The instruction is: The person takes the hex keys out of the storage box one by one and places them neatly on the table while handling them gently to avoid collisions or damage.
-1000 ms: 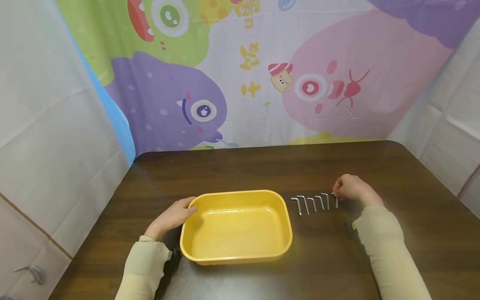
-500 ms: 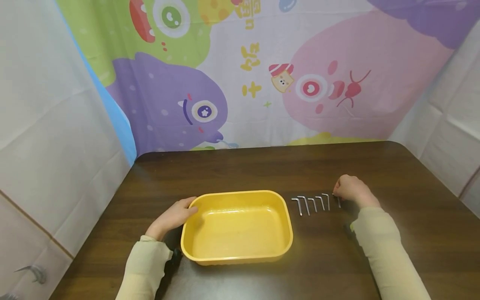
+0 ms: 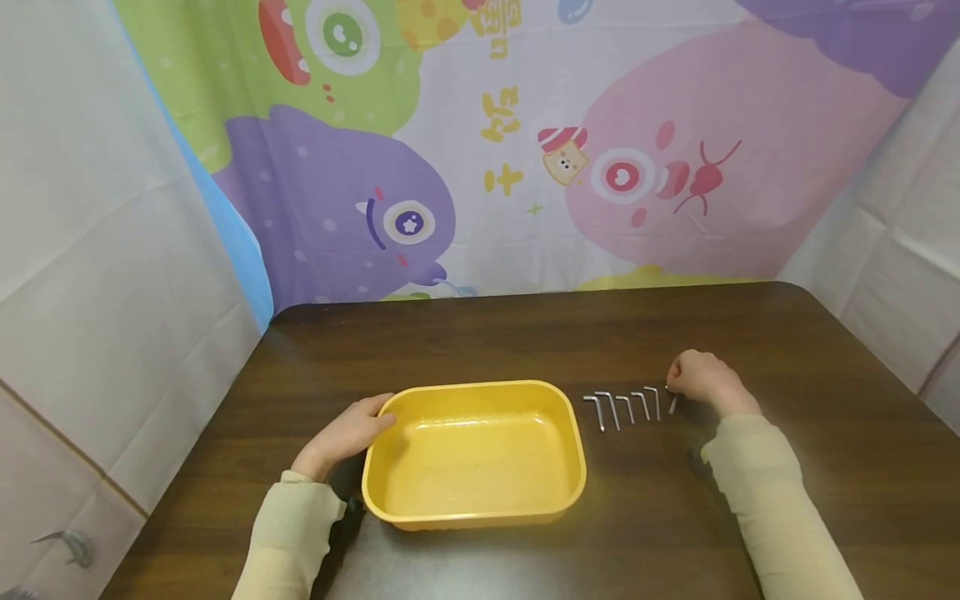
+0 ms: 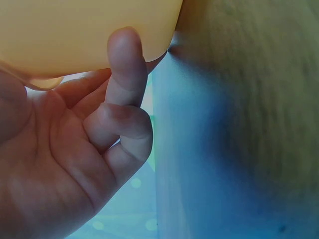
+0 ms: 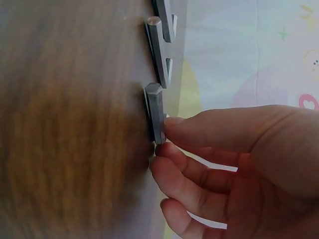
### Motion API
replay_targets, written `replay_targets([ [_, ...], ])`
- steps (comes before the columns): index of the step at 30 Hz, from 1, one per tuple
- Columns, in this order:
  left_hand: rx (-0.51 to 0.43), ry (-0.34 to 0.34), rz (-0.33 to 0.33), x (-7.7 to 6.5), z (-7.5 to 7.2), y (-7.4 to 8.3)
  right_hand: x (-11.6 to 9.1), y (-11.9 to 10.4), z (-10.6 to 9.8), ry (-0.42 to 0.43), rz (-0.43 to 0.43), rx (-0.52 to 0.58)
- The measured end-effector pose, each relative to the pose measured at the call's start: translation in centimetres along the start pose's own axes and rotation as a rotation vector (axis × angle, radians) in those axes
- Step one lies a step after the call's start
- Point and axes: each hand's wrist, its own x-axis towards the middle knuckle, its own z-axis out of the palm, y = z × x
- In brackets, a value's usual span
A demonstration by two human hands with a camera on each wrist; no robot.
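A yellow plastic bin (image 3: 480,520) stands in the middle of the table in the head view. My left hand (image 3: 347,433) grips its left rim, thumb over the edge; in the left wrist view a fingertip (image 4: 125,47) presses against its outer wall. Several silver hex keys (image 3: 599,415) lie in a row to the bin's right. At the row's right end my right hand (image 3: 707,382) pinches another hex key (image 5: 156,113) near its bend. Its long arm points toward me, low over or on the tabletop; I cannot tell which.
The dark wooden table (image 3: 465,333) runs back to a cartoon-printed curtain (image 3: 510,233). White cloth hangs along the left and right sides. Table surface lies around the bin and the row of hex keys.
The pinched hex key has turned slightly, its long arm swinging right and then back left. My right hand has barely shifted; my left hand and the bin stay put.
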Motion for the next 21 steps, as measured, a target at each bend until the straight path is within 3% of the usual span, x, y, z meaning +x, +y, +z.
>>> replay_targets([
  [11, 0.000, 0.001, 0.005, 0.2, 0.1, 0.0, -0.1, 0.2, 0.1, -0.013, -0.022, 0.042],
  [18, -0.039, -0.040, -0.009, 0.3, 0.1, 0.0, -0.9, 0.8, -0.4, -0.024, -0.026, 0.058],
  [21, -0.058, -0.056, -0.031, 0.4, -0.2, 0.1, -1.3, 1.4, -1.0, -0.001, -0.066, 0.070],
])
